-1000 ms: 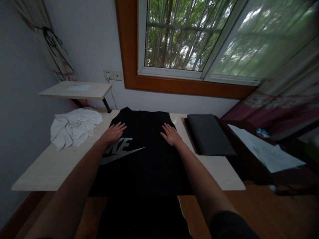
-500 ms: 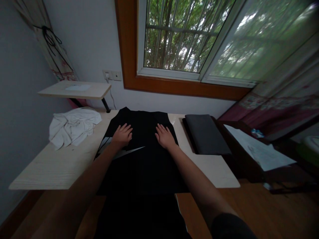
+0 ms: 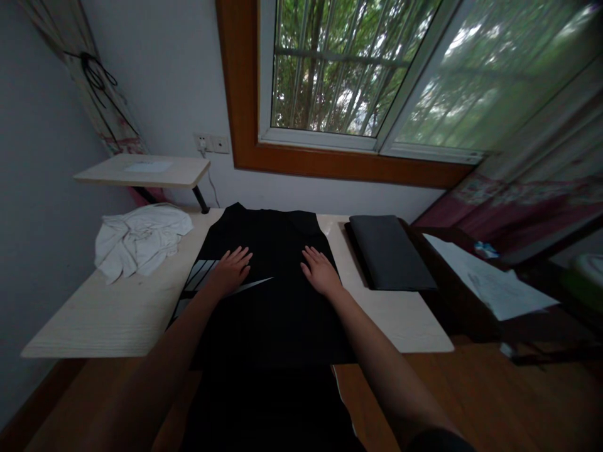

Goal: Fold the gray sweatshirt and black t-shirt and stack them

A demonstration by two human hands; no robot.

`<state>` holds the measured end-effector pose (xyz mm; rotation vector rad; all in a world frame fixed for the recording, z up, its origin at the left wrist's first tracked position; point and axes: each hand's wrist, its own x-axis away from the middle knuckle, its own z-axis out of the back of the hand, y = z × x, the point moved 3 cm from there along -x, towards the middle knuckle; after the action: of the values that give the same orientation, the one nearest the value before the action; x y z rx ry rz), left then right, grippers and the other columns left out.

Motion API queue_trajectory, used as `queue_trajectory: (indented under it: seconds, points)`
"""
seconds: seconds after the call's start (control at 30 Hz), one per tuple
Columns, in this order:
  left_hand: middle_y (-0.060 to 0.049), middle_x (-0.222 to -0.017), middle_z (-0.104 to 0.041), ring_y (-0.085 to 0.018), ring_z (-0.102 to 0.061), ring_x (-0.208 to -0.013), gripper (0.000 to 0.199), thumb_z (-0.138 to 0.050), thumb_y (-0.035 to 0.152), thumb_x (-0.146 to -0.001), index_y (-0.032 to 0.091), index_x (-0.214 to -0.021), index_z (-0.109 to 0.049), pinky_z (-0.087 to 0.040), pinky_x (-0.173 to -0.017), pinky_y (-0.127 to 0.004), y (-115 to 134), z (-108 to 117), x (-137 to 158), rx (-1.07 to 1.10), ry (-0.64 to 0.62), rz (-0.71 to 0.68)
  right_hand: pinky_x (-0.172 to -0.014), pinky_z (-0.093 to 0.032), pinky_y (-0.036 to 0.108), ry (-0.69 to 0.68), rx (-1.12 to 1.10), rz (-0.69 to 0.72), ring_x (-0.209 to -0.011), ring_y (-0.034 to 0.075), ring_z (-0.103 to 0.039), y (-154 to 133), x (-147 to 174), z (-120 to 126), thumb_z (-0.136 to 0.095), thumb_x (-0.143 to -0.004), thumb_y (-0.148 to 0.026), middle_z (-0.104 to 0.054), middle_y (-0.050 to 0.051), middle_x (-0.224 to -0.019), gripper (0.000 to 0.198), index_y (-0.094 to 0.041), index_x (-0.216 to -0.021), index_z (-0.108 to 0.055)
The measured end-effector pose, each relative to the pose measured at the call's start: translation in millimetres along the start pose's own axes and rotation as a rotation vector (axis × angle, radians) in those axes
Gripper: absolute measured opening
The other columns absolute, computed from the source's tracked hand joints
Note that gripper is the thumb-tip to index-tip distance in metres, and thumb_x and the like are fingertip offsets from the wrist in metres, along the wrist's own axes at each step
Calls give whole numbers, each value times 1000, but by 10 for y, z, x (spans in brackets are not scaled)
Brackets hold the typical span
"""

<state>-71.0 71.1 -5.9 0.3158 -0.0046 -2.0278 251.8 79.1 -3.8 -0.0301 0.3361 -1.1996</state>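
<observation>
A black garment (image 3: 277, 320), which looks like a shirt, lies spread over the middle of the table, its lower part reaching the near edge. White-grey printed shapes show on its left side. My left hand (image 3: 230, 270) rests flat on it beside the print, fingers stretched and pointing away from me. On the right half of the cloth, my right hand (image 3: 320, 270) lies flat too, its fingers extended. Neither hand grips anything. My left hand and forearm cover part of the print.
A crumpled white cloth (image 3: 141, 242) lies on the left of the pale wooden table (image 3: 89, 320), below a small raised shelf (image 3: 146, 169). A dark grey folder-like item (image 3: 391, 254) lies to the right. Beyond it, papers (image 3: 490, 276) rest on a dark surface. A window (image 3: 348, 75) is ahead.
Both hands have slid a little toward me over the black cloth. The left also shifted slightly right, as did the right hand. More of the print shows at the left.
</observation>
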Motion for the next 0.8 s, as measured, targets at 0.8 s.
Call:
queue_trajectory:
  seconds: [0.8]
  points:
    - [-6,-158,-46,-27,-37,-150,50,-39,40,-102,27,-149,-51,-30,-123,-54,-793,262,939,62,-18,-24,-119,-33,56,86,138,-131,-148,31,-39,685,570,126,-38,-104,-40,-41,9,-161,50,-22,-149,-50]
